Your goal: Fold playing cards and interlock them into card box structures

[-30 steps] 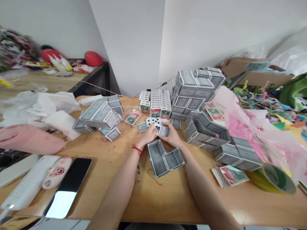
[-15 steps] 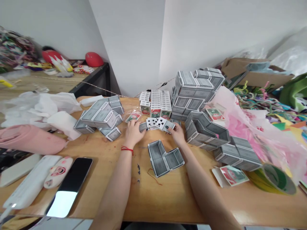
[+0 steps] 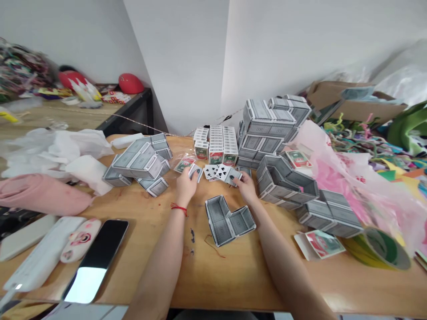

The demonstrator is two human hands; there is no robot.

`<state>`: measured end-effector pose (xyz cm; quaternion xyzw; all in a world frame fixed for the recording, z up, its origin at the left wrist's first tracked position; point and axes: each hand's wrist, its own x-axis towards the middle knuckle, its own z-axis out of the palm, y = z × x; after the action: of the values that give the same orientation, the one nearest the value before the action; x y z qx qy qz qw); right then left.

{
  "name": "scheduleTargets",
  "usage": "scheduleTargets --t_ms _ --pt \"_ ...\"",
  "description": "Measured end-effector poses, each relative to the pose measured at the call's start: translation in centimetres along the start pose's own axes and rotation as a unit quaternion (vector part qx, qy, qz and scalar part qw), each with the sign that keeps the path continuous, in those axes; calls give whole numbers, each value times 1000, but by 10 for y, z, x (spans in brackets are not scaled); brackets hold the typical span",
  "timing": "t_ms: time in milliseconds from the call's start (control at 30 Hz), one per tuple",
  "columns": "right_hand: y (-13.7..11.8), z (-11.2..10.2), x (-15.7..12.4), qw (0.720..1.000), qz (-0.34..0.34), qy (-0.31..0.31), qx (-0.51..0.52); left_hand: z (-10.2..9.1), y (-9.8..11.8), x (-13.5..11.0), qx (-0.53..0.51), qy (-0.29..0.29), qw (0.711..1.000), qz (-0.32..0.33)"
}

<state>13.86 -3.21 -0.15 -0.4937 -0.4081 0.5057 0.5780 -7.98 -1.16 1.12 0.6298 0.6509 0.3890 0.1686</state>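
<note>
My left hand (image 3: 186,184) pinches a small grey-backed card pack (image 3: 194,171) just above the wooden table (image 3: 213,275). My right hand (image 3: 246,186) grips a fan of playing cards (image 3: 218,172), spades face up, a little to the right of it. An L-shaped block of grey card packs (image 3: 228,220) lies on the table just in front of both hands. A wrapped red-and-green deck (image 3: 185,163) lies beside my left hand.
Rows of boxed decks (image 3: 216,144) stand behind the hands. Grey glued pack structures sit at left (image 3: 138,162) and right (image 3: 283,178). A phone (image 3: 96,258), a white case (image 3: 43,255) and white bags (image 3: 56,149) lie left. Pink plastic (image 3: 336,178), a tape roll (image 3: 380,249) and a flat carton (image 3: 318,243) lie right.
The hands went from together over the fanned cards to apart. My left hand moved left, picked up a small grey pack and lifted it. My right hand keeps the fan.
</note>
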Motion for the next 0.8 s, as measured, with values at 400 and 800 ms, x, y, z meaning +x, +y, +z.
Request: scheduleTargets --t_ms 400,800 --pt "-3 1 -7 996 3 -67 53 38 28 -12 -371 -82 921 -83" --pt "-8 0 -10 993 17 -83 77 40 18 -8 -376 -65 921 -80"
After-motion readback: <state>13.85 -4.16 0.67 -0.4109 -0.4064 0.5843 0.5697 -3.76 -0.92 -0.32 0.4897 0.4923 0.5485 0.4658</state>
